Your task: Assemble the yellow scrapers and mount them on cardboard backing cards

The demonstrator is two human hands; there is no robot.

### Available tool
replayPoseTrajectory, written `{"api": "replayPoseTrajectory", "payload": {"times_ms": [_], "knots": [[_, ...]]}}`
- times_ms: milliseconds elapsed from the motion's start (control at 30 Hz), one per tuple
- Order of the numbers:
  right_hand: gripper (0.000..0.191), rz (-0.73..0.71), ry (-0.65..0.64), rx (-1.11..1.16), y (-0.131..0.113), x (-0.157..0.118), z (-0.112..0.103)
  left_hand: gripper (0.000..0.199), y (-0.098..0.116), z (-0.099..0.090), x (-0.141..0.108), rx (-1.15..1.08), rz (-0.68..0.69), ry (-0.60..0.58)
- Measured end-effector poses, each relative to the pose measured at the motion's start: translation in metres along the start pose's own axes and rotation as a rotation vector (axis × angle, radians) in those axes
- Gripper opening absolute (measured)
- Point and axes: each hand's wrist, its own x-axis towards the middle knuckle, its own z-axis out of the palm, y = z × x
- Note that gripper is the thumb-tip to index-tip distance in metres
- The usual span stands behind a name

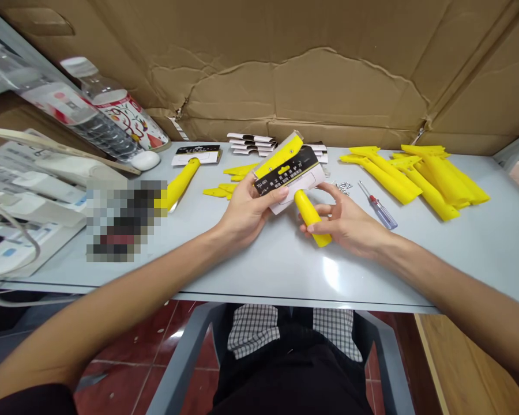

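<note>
A yellow scraper [313, 220] is held in front of me over the table, tilted, with its screwed head up and its handle down. Around its neck sits a black-and-white printed card [294, 173]. My left hand [248, 213] pinches the card and the head end, thumb on the card's face. Lower down, the fingers of my right hand [348, 225] close around the yellow handle. Loose screws [342, 188] and a clear-handled screwdriver [378, 206] lie just right of the right hand.
Yellow handle parts [441, 178] are piled at the right. Folded cards [251, 144] and flat yellow pieces [220, 191] lie behind my left hand. Another carded scraper [184, 181] rests at left, near bottles [125, 112] and a blurred patch. Cardboard [285, 80] walls the back.
</note>
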Motion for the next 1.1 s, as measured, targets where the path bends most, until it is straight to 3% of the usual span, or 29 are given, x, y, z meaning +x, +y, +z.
{"api": "replayPoseTrajectory", "payload": {"times_ms": [167,267,467,833,900,1000,1100], "knots": [[0.096,0.028,-0.148,-0.117,-0.003,-0.005,-0.001,0.076,0.0,-0.019,0.015,0.071,0.06,0.037],[0.084,0.05,-0.21,-0.154,-0.003,-0.007,-0.001,0.066,-0.001,-0.025,0.018,0.136,0.083,0.022],[0.049,-0.018,-0.113,-0.136,-0.002,-0.003,-0.002,0.06,-0.002,-0.015,0.008,0.215,0.032,-0.009],[0.093,0.025,-0.075,-0.118,-0.006,-0.006,-0.001,0.056,0.004,-0.02,0.014,0.367,0.044,0.029],[0.086,-0.022,-0.041,-0.114,-0.007,-0.005,-0.001,0.055,0.006,-0.02,0.013,0.404,0.036,0.027],[0.056,-0.108,0.025,-0.07,-0.01,-0.003,-0.002,0.054,0.007,-0.016,0.009,0.406,0.018,0.002],[0.06,-0.078,0.038,-0.048,-0.012,-0.002,-0.005,0.052,0.005,-0.012,0.005,0.373,0.022,-0.015]]}}
